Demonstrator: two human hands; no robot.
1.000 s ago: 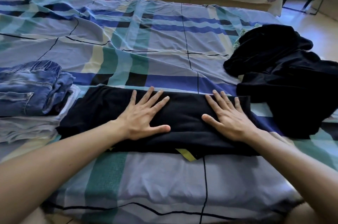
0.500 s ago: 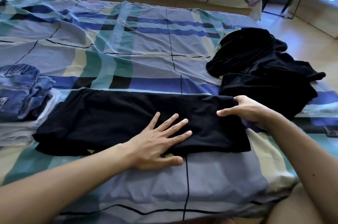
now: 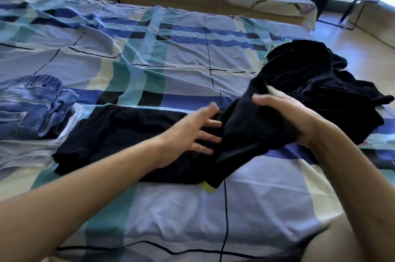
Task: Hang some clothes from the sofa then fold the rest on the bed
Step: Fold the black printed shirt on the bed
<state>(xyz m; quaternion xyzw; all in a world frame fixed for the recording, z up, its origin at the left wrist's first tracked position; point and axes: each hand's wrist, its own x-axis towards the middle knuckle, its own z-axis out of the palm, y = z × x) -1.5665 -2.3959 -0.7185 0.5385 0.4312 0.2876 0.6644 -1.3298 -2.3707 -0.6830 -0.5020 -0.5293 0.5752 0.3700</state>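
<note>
Right grip (image 3: 286, 118) is clenched on the right end of the black garment (image 3: 128, 133). It holds that end up off the bed (image 3: 171, 65) and over toward the middle. It's blurry, so I can't tell exactly how the fingers sit in the cloth. Left grip (image 3: 188, 133) is released, with fingers spread flat on the garment's middle, just beside the raised end. My guess is it's pinning the fold line.

The bed carries everything here. On its right side is a loose black pile (image 3: 320, 82) that isn't folded yet, and it looks like it touches the raised end behind the right grip. The garment is a long strip across the near part of the bed, and its left end sits just beside the jeans (image 3: 27, 108). The jeans are folded on top of some white folded stuff (image 3: 25, 150). A small yellow tag (image 3: 206, 187) pokes out at the garment's near edge.

On handling, this thing looks thin, soft and light with zero stiffness, so it sags wherever it isn't held. I'd hold the end by its edge or corners rather than a bunched handful, or the fold lands crooked. It'll probably slide on the sheet too, so keeping a flat palm on the middle makes sense.
</note>
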